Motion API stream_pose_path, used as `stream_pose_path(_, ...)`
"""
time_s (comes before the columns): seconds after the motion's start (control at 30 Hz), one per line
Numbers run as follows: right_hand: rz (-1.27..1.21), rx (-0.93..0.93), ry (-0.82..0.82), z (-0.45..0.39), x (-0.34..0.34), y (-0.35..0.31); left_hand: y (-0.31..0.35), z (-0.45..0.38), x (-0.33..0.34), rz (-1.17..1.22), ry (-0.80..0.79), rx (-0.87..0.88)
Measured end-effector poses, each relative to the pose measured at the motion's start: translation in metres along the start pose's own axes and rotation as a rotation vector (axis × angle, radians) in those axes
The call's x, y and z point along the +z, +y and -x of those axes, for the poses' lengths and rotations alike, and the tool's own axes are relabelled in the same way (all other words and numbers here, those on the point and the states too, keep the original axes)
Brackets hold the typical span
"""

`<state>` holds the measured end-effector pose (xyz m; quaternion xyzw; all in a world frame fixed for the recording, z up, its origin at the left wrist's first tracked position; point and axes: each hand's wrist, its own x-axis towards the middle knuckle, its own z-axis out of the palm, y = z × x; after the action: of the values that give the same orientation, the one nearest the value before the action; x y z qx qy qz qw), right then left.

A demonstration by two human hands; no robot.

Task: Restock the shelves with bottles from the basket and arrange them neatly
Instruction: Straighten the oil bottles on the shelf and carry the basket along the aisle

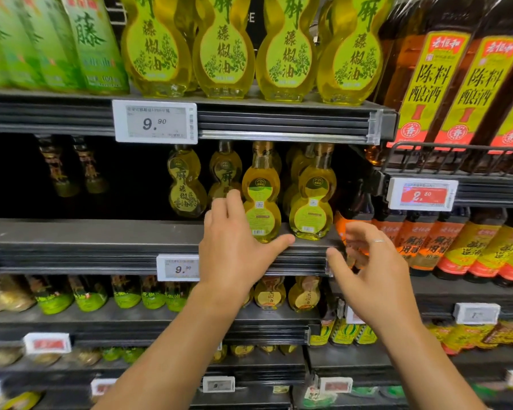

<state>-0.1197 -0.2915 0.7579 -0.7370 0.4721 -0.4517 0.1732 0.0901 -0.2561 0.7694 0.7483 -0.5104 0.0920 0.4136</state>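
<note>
Middle shelf (95, 232), far left: two dark-capped bottles (71, 170) stand deep in shadow at the back, labels unreadable. Further right, two gourd-shaped yellow oil bottles (187, 184) stand set back, green labels facing out. The nearer of these is partly hidden behind the left hand.

Left hand (234, 247): raised in front of the shelf edge, fingers (219, 207) extended and lightly spread, thumb stretched rightward along the shelf lip. It grips nothing. The fingertips lie against or just before the bottles; contact cannot be confirmed.

Just right of that hand, a gourd bottle (261, 199) stands upright at the shelf front, back label and barcode outward. Beside it, a second such bottle (311, 202) stands upright at the front, also back label outward, with further bottles behind.

Right hand (370, 270): held off the right end of the shelf, fingers loosely curved and apart, holding nothing; a ring on one finger.

A 9.90 price tag (177, 267) sits on the shelf rail below the left hand. Far right, dark bottles with orange labels (418, 244) stand on the adjoining bay.
</note>
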Motion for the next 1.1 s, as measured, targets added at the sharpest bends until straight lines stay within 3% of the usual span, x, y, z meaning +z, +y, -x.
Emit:
stream_pose_path(0.17, -0.165, -0.038, -0.173, -0.006, 0.017, -0.042, 0.007, -0.003, 0.013, -0.033, 0.034, -0.028)
stream_pose_path(0.33, -0.145, -0.049, -0.218, -0.021, 0.042, -0.064, -0.003, -0.008, 0.015, 0.142, 0.012, -0.024)
stream_pose_path(0.53, -0.178, -0.030, -0.271, -0.025, 0.055, -0.070, -0.022, -0.014, -0.011, 0.629, -0.344, -0.039)
stream_pose_path(0.63, -0.213, -0.028, -0.309, -0.027, 0.057, -0.076, -0.035, -0.023, -0.021, 0.768, -0.573, -0.017)
stream_pose_path(0.73, -0.238, -0.028, -0.353, -0.032, 0.058, -0.082, -0.041, -0.033, -0.028, 0.804, -0.664, 0.024)
stream_pose_path(0.93, -0.215, 0.027, -0.316, -0.043, 0.064, -0.082, -0.042, -0.035, -0.027, 0.751, -0.653, 0.043)
stream_pose_path(1.1, -0.201, 0.012, -0.221, -0.039, 0.072, -0.077, -0.042, -0.032, -0.021, 0.699, -0.530, 0.006)
